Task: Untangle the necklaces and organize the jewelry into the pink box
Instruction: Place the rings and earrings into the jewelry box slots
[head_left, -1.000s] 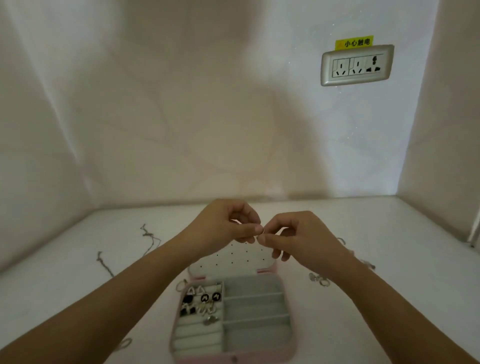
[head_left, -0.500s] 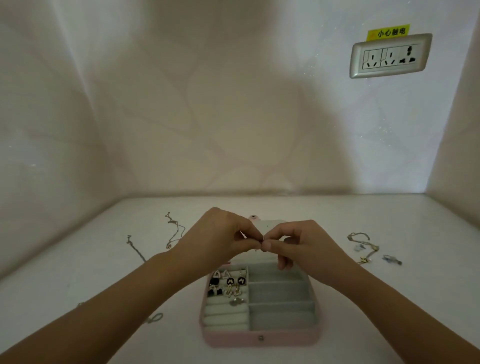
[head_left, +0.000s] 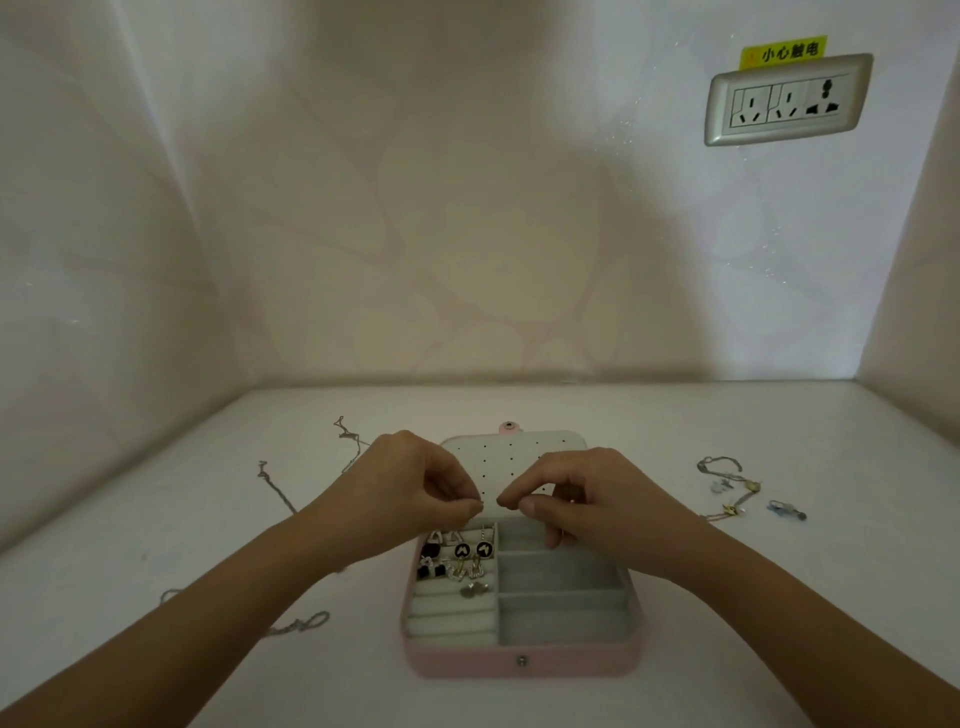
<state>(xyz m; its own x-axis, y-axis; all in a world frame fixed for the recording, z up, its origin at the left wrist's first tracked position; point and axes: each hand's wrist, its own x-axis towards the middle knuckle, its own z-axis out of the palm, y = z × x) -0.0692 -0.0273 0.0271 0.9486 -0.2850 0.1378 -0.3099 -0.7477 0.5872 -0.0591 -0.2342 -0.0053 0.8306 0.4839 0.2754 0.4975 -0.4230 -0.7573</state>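
Where the fingertips nearly meet, the left hand (head_left: 415, 493) pinches a tiny piece (head_left: 481, 503), too small to identify. The right hand (head_left: 587, 504) presses thumb to forefinger just beside it; whether it holds anything cannot be told. Directly beneath sits the pink box (head_left: 519, 662), its perforated lid (head_left: 514, 457) lying open behind. Earrings (head_left: 457, 558) occupy its left ring rolls, beside grey divided compartments (head_left: 561, 597). Loose chains (head_left: 275, 488) and a bracelet (head_left: 727, 483) lie on the table (head_left: 779, 597).
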